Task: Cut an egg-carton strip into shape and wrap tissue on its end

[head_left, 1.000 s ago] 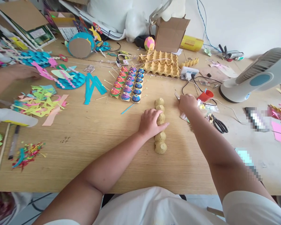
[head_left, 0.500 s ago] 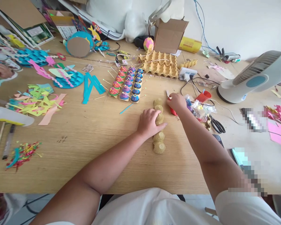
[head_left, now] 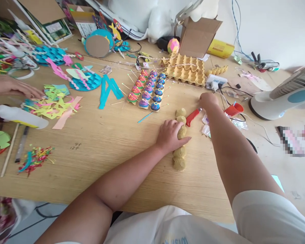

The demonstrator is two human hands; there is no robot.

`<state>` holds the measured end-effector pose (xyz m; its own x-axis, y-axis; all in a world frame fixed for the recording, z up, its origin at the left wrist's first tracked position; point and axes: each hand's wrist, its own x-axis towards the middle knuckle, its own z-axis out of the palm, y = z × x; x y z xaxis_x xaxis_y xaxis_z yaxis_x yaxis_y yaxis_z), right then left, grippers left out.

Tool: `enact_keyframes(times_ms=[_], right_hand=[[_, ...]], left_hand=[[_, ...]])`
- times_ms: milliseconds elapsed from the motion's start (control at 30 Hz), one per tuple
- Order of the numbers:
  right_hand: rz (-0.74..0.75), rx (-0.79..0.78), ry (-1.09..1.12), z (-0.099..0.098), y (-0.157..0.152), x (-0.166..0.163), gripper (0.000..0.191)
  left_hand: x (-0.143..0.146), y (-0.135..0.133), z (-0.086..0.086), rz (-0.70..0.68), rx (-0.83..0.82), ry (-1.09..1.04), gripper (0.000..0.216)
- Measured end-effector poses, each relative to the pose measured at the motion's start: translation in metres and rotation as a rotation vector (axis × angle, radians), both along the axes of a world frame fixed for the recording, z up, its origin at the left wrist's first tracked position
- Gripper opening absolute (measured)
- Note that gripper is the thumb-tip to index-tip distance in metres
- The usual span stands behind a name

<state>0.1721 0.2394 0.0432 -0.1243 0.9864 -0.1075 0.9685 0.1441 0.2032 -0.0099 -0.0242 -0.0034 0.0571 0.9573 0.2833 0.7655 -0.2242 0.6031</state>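
Note:
A strip of egg tray cups [head_left: 179, 163], bare and brownish, lies upside down on the table with its row running away from me. My left hand [head_left: 169, 137] lies across its middle, fingers bent over the cups and thumb stretched past them. Beside the strip's far end rests a red utility knife [head_left: 192, 117], its metal end pointing away to the right. My right hand [head_left: 208, 100] is just beyond that metal end, apart from the red handle. Its fingers look curled, and what they hold, if anything, is hidden.
Painted egg tray strips [head_left: 147, 90] with pins stand ahead, before an uncut egg tray [head_left: 186, 69]. A fan [head_left: 286, 96] and red cup [head_left: 234, 109] are on the right. Paper scraps [head_left: 58, 103], a glue bottle [head_left: 21, 116] and another person's hand [head_left: 20, 88] are at left.
My right hand has moved off the red knife's handle, away and to the right. The knife now lies uncovered, turned to point right. My left hand stays on the strip; the view shifted.

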Motion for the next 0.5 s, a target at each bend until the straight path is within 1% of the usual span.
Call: enact_keyframes(times_ms=[133, 200, 267, 333, 400, 433, 500], right_hand=[[0.06, -0.03, -0.069, 0.004, -0.004, -0.012, 0.046], [0.079, -0.003, -0.069, 0.01, -0.009, -0.016, 0.045], [0.082, 0.051, -0.025, 0.019, -0.02, -0.015, 0.041], [0.076, 0.087, 0.056, 0.033, -0.041, -0.007, 0.034], [0.074, 0.072, 0.11, 0.049, -0.07, 0.009, 0.026], [0.092, 0.042, 0.115, 0.056, -0.087, 0.02, 0.022], [0.107, -0.077, 0.034, 0.067, -0.121, 0.044, 0.015]], left_hand=[[-0.001, 0.0, 0.001, -0.001, -0.016, -0.004, 0.067], [-0.001, 0.0, 0.001, -0.005, -0.008, -0.004, 0.067], [-0.002, 0.001, 0.0, -0.011, 0.001, -0.003, 0.066], [-0.003, 0.001, -0.001, -0.018, 0.009, 0.0, 0.065], [-0.003, 0.001, -0.002, -0.027, 0.019, 0.006, 0.063], [-0.003, 0.001, -0.001, -0.031, 0.022, 0.009, 0.062], [-0.003, 0.0, -0.001, -0.035, 0.024, 0.017, 0.06]])
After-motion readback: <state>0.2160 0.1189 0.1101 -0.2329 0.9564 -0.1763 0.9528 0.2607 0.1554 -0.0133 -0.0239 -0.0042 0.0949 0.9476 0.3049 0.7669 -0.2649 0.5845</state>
